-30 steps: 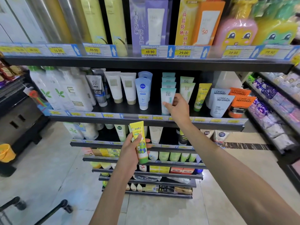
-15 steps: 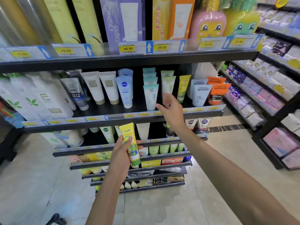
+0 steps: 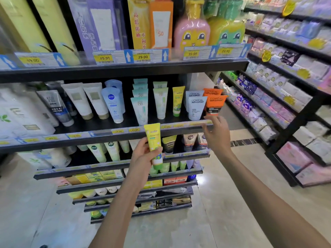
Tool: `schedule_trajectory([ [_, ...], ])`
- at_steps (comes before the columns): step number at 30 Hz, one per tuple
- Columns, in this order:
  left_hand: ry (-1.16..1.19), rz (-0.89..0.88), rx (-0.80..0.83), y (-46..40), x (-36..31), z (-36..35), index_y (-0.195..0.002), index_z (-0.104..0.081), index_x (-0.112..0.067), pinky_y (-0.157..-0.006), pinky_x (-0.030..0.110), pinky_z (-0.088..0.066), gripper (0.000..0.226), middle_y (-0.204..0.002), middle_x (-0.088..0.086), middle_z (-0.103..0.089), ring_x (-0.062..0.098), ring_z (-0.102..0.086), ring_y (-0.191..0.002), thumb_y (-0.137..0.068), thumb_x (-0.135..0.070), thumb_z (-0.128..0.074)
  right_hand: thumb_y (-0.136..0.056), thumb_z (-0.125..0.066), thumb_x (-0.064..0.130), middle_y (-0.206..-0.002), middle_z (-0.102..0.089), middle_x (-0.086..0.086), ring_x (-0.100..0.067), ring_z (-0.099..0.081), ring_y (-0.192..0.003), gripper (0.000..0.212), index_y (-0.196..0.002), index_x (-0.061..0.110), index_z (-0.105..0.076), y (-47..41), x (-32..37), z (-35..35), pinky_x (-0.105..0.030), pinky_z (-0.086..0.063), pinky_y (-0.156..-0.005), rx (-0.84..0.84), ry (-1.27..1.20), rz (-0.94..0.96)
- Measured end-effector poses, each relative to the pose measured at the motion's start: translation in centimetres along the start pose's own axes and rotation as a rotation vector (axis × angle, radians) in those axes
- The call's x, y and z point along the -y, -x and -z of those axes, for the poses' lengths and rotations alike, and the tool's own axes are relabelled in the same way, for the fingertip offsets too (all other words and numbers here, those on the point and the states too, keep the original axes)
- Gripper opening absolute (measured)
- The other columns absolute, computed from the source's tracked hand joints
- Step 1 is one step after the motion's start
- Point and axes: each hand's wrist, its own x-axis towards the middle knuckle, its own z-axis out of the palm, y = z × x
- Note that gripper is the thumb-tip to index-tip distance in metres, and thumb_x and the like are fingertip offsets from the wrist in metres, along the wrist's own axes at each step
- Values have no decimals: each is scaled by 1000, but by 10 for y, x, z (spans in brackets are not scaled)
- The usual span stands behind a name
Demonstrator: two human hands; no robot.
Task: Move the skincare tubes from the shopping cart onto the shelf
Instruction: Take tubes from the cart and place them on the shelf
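Two hands: left (image 3: 143,158) round one yellow tube (image 3: 154,142), right (image 3: 215,135) loose-fingered, empty, by shelf edge (image 3: 107,135)

So the right hand (image 3: 215,135) has come off the pale teal tube (image 3: 140,110) it was touching a second ago and slid over toward 3 o'clock, fingers now loose just in front of the shelf (image 3: 100,134) edge, below the orange tube (image 3: 214,104). The left hand (image 3: 143,157) has brought the yellow tube (image 3: 155,143) up toward 12 o'clock, so its top now overlaps that shelf edge.
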Motion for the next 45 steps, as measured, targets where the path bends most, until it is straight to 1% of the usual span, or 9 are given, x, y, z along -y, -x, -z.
schedule_trajectory([
  [2, -56, -57, -5, -9, -2, -22, -120, -66, -19, -100, 53, -54, 40, -107, 2, -76, 28, -71, -106, -88, 4, -72, -97, -69, 21, -119, -64, -9, -30, -54, -117, 26, -121, 12, -69, -5, -15, 6, -37, -45, -96, 17, 63, 48],
  [5, -152, -146, -41, -25, -9, -55, -114, -69, -25, -101, 49, -53, 37, -106, -2, -77, 23, -70, -108, -87, 1, -75, -97, -69, 25, -121, -65, -9, -28, -53, -120, 29, -122, 10, -69, -10, -33, 11, -42, -50, -97, 45, 122, 110],
  [9, -271, -248, -88, -50, -20, -93, -113, -67, -24, -93, 35, -57, 32, -105, -6, -77, 11, -72, -101, -89, -5, -75, -95, -70, 23, -122, -65, -12, -31, -53, -119, 35, -126, 6, -68, -16, -51, 9, -48, -52, -97, 103, 139, 213],
  [13, -397, -363, -134, -79, -30, -118, -110, -64, -25, -83, 22, -56, 30, -105, -6, -74, 4, -71, -96, -90, -5, -74, -96, -70, 20, -133, -61, -10, -29, -49, -127, 41, -135, 8, -64, -21, -59, 9, -44, -51, -101, 133, 138, 238],
  [18, -565, -420, -214, -114, -34, -126, -112, -65, -22, -70, 7, -49, 26, -98, -12, -70, -12, -64, -79, -91, -11, -75, -96, -69, 18, -134, -61, -10, -28, -48, -128, 35, -129, 7, -68, -26, -62, 4, -43, -51, -99, 135, 132, 261],
  [21, -645, -405, -232, -131, -30, -123, -113, -65, -18, -75, 14, -51, 27, -94, -12, -69, -4, -66, -84, -90, -11, -76, -96, -69, 19, -134, -62, -8, -27, -47, -129, 35, -129, 8, -68, -27, -62, 1, -43, -51, -100, 133, 125, 247],
  [24, -709, -371, -250, -143, -23, -119, -111, -67, -16, -87, 33, -58, 29, -98, -3, -73, 12, -71, -91, -86, -10, -79, -97, -68, 21, -133, -62, -7, -25, -47, -130, 35, -130, 9, -68, -28, -63, 0, -41, -50, -101, 128, 109, 225],
  [26, -732, -351, -250, -149, -19, -118, -109, -67, -15, -91, 40, -58, 29, -99, 0, -74, 15, -72, -93, -84, -9, -80, -98, -67, 24, -131, -62, -6, -24, -47, -129, 34, -129, 10, -69, -28, -62, 0, -40, -49, -101, 120, 106, 224],
  [45, -808, -351, -197, -157, -8, -114, -111, -68, -16, -89, 32, -57, 28, -100, -2, -72, 14, -71, -92, -85, -12, -80, -95, -72, 24, -128, -63, -4, -23, -49, -127, 36, -128, 11, -68, -26, -67, -6, -35, -49, -99, 89, 114, 241],
])
